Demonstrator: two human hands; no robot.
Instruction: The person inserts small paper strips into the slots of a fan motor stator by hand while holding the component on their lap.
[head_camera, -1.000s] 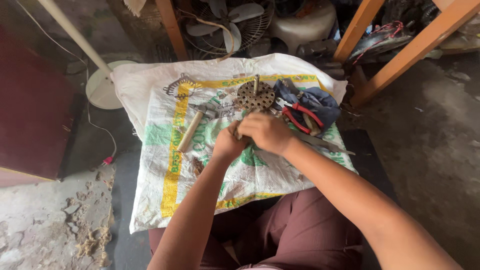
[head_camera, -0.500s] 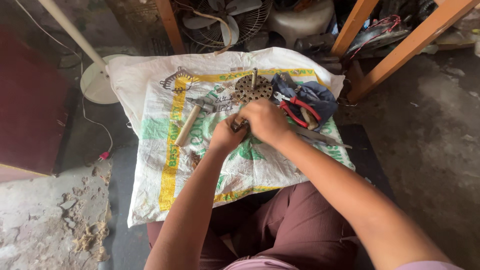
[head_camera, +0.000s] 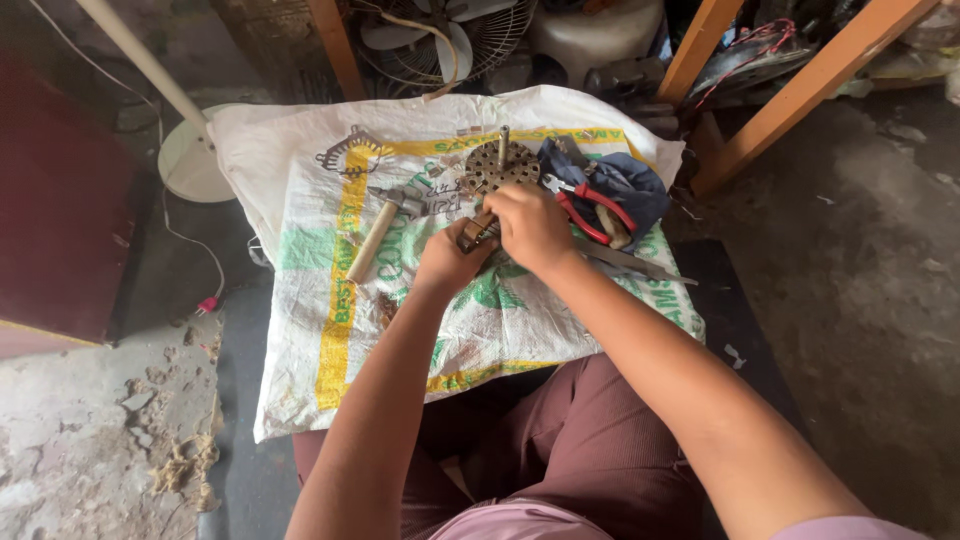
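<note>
On the dusty concrete floor (head_camera: 880, 250) lies a white woven plastic sack with yellow and green print (head_camera: 330, 200), spread flat as a work mat in front of the seated person's maroon-trousered knees (head_camera: 600, 450). Beyond its far edge stand a caged fan with pale blades (head_camera: 430, 40) and slanting orange wooden legs (head_camera: 800, 90). Toward the far right of the sack sits a crumpled dark blue cloth (head_camera: 625, 180), with red-handled pliers (head_camera: 590, 208) resting on it. A wooden-handled hammer (head_camera: 375, 238) lies to the left, apart from the hands. Just beyond the hands rests a round perforated metal motor part with an upright shaft (head_camera: 497, 163). Both hands meet at the sack's middle: the right hand (head_camera: 530, 225) and the left hand (head_camera: 450, 262) close together around a small brownish metal piece (head_camera: 475, 232), gripping it tightly between them.
</note>
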